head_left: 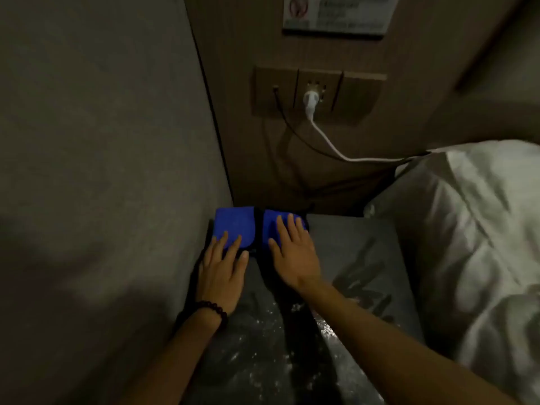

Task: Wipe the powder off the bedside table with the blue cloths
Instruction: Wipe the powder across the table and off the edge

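I am logging: two blue cloths (pixel 236 226) lying side by side at the bedside table's (pixel 365 244) far edge; left hand (pixel 222 273) and right hand (pixel 295 258) pressing them, fingers straight, spread; powder (pixel 263 340) dusting the near edge.

wall sign (pixel 336 13) blurred, top cropped

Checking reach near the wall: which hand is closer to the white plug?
Right. The right hand lies flat on the right blue cloth, almost straight below the white plug. The left hand rests on the left blue cloth, further to the left and slightly lower.
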### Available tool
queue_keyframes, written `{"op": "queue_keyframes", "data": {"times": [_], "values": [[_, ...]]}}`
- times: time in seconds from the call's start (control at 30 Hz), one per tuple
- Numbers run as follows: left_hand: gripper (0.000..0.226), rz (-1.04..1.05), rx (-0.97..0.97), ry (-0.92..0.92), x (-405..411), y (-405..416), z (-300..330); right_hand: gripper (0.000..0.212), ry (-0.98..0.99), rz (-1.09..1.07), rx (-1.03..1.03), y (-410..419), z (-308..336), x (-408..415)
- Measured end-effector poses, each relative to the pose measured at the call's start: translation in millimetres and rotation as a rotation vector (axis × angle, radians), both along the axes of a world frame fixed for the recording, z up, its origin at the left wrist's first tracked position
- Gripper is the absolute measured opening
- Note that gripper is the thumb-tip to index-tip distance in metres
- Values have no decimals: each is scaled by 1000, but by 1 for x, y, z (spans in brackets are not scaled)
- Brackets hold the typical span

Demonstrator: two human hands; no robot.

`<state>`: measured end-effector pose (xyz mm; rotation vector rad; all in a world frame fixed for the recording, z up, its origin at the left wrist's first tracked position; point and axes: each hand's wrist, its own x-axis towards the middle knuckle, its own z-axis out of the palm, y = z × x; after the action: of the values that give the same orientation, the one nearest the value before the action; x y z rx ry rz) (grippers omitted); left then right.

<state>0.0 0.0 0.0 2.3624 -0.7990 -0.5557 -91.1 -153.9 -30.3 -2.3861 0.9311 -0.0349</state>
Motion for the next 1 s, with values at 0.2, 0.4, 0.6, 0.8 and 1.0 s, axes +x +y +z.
{"op": "queue_keyframes", "data": {"times": [0.2,0.4,0.6,0.8,1.0], "values": [[67,-95,205,-104,15,11,-36,62,125,32,-214,-1,-29,45],[67,-18,217,-36,13,5,-39,59,155,72,-290,-6,-33,39],[55,11,232,55,13,-3,-31,58,193,71,-262,-23,-30,19],[50,-11,175,11,12,1,-31,57,174,60,-232,-43,-29,-5],[51,-27,178,-7,12,1,-37,58,193,11,-234,-68,-30,-37]]}}
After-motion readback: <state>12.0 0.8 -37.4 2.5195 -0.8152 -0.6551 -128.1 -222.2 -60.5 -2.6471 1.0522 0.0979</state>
